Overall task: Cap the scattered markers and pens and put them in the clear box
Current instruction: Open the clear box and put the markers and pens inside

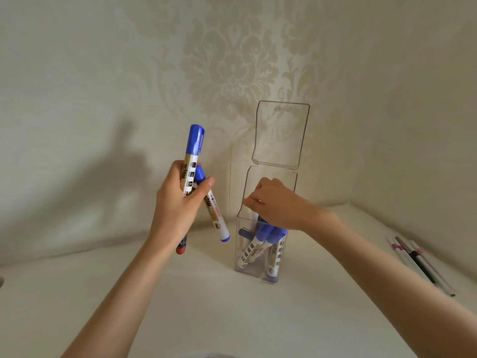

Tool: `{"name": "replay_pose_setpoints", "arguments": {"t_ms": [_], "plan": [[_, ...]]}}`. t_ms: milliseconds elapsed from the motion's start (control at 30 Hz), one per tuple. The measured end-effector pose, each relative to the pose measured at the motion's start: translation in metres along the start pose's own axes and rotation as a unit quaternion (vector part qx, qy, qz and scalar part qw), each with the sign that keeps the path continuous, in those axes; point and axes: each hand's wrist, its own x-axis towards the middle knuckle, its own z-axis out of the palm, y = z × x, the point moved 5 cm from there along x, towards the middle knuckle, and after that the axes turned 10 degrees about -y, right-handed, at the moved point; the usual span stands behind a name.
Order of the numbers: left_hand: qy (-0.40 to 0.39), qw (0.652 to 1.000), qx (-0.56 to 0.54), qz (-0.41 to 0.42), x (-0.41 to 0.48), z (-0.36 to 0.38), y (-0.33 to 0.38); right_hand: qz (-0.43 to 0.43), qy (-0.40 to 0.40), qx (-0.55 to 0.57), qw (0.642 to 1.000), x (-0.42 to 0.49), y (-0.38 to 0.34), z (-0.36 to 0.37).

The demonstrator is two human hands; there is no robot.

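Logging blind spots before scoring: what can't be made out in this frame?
Head view: whether the right hand grips anything over the clear box; its own back hides that.
Head view: how many held markers the left hand grips; the palm covers them.
Head view: boxed markers overlap, count unclear.
Head view: thin pens at the right, too small to tell caps.

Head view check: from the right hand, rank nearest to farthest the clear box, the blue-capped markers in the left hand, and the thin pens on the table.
1. Clear box: the right hand is at its open top.
2. Blue-capped markers: left of the box, gripped by the left hand.
3. Thin pens: lying on the table, far right.
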Motion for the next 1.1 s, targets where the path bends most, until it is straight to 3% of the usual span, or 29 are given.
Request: {"name": "replay_pose_setpoints", "arguments": {"t_ms": [133,333,467,667,833,1033,1100], "plan": [[0.002,1.000,-0.005,-0.001,-0.002,-0.006,-0.005,-0.053,-0.002,0.112,0.992,-0.006,-0.003,-0.014],[-0.010,1.000,-0.009,0.005,-0.006,0.000,-0.003,-0.103,-0.019,-0.023,0.994,0.003,-0.012,-0.003],[-0.020,1.000,-0.007,0.007,-0.011,0.003,-0.004,-0.155,-0.062,0.038,0.985,-0.012,-0.010,0.003],[-0.020,1.000,-0.007,0.005,-0.012,0.005,-0.002,-0.144,-0.079,0.079,0.983,-0.010,-0.008,0.009],[-0.027,1.000,-0.002,0.005,-0.014,0.007,0.000,-0.182,0.007,0.007,0.983,-0.015,-0.010,0.009],[-0.032,0.999,-0.003,0.010,-0.014,0.013,0.004,-0.160,-0.023,-0.123,0.979,-0.015,-0.004,0.014],[-0.034,0.999,-0.004,0.011,-0.014,0.014,0.005,-0.163,0.005,-0.089,0.983,-0.022,-0.001,0.009]]}}
